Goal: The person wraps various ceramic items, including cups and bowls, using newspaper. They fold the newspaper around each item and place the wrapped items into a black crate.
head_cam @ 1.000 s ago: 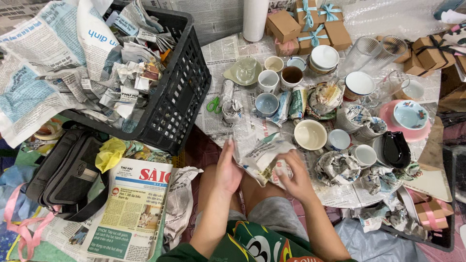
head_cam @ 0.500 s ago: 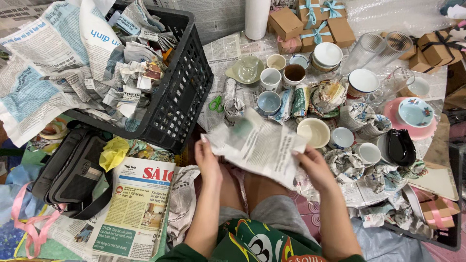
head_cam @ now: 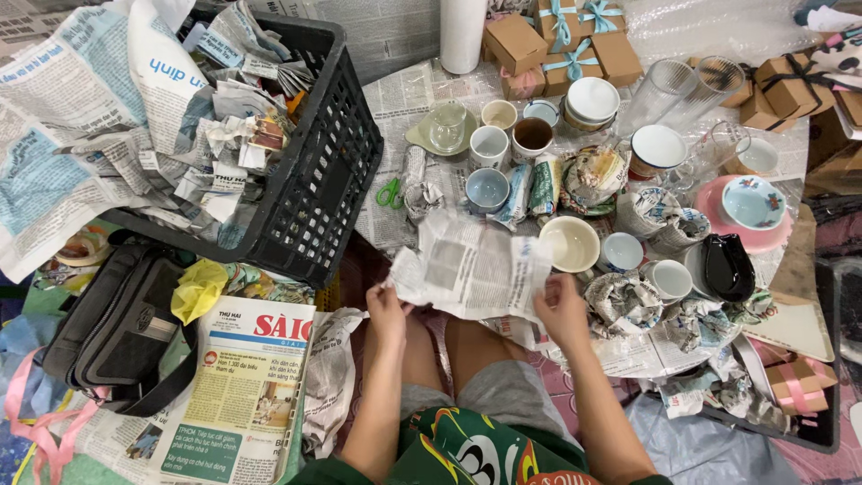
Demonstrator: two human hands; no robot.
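Note:
A crumpled sheet of newspaper (head_cam: 471, 265) is spread out flat between my two hands, just above my knees. My left hand (head_cam: 387, 308) pinches its lower left corner. My right hand (head_cam: 563, 310) grips its lower right edge. Directly beyond the sheet stand a cream bowl (head_cam: 568, 243), a pale blue cup (head_cam: 488, 189) and several bundles wrapped in newspaper (head_cam: 530, 187). A crumpled paper-wrapped item (head_cam: 622, 298) lies just right of my right hand.
A black plastic crate (head_cam: 310, 184) stuffed with crumpled newspaper sits at the left. A black bag (head_cam: 117, 332) and a folded newspaper (head_cam: 242, 395) lie below it. Cups, bowls, tall glasses (head_cam: 660, 90), green scissors (head_cam: 389, 192) and brown gift boxes (head_cam: 561, 40) crowd the floor ahead and right.
One second ago my hands were close together over a small wad of paper at my lap. They have moved apart and the sheet is now unfolded and stretched flat between them.

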